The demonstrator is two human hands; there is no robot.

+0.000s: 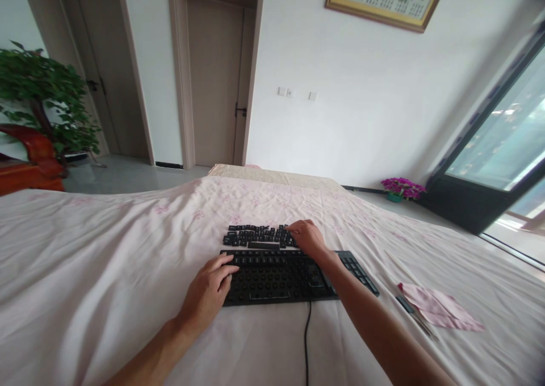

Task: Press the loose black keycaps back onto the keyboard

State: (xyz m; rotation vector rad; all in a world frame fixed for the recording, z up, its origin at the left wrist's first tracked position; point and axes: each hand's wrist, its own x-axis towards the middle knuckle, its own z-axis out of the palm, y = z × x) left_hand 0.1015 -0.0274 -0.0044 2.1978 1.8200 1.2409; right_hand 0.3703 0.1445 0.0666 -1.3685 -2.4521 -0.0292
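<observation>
A black keyboard (272,286) lies on the bed sheet, many of its keys stripped down to bare switches; number keys remain along the top and others at the right. My left hand (213,278) rests on its left end, fingers stretched apart over the edge. Beyond the keyboard, loose black keycaps (242,235) lie in rough rows, with a long spacebar keycap (264,246) in front. My right hand (307,237) reaches across the keyboard to the right end of these rows. Its fingers are pinched together at a keycap, which they partly hide.
A black cable (306,340) runs from the keyboard toward me. To the right lie a pink cloth (440,306) and a thin metal tool with a dark end (422,323). The pale flowered sheet (140,284) is wrinkled.
</observation>
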